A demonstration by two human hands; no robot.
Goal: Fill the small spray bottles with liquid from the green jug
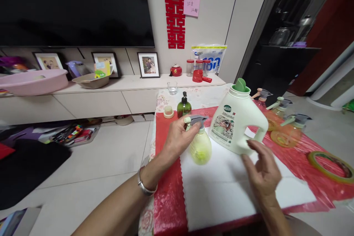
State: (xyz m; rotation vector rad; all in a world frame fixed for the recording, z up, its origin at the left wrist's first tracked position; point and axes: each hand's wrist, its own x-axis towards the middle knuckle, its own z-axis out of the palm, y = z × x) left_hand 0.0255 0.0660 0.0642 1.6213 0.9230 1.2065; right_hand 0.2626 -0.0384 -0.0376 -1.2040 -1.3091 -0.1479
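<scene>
My left hand grips the spray head of a rounded, yellow-green spray bottle, which is upright over the white sheet. Whether its base touches the sheet I cannot tell. My right hand is open, thumb and fingers apart, just in front of a large pale green detergent jug. That jug stands uncapped, with a green spout in its mouth. A beige cap and a dark green pump bottle stand behind my left hand.
Several spray bottles, one of them orange, stand at the right on red plastic. A roll of tape lies nearer. A drinking glass is at the table's back. Behind runs a low cabinet with picture frames, jars and basins.
</scene>
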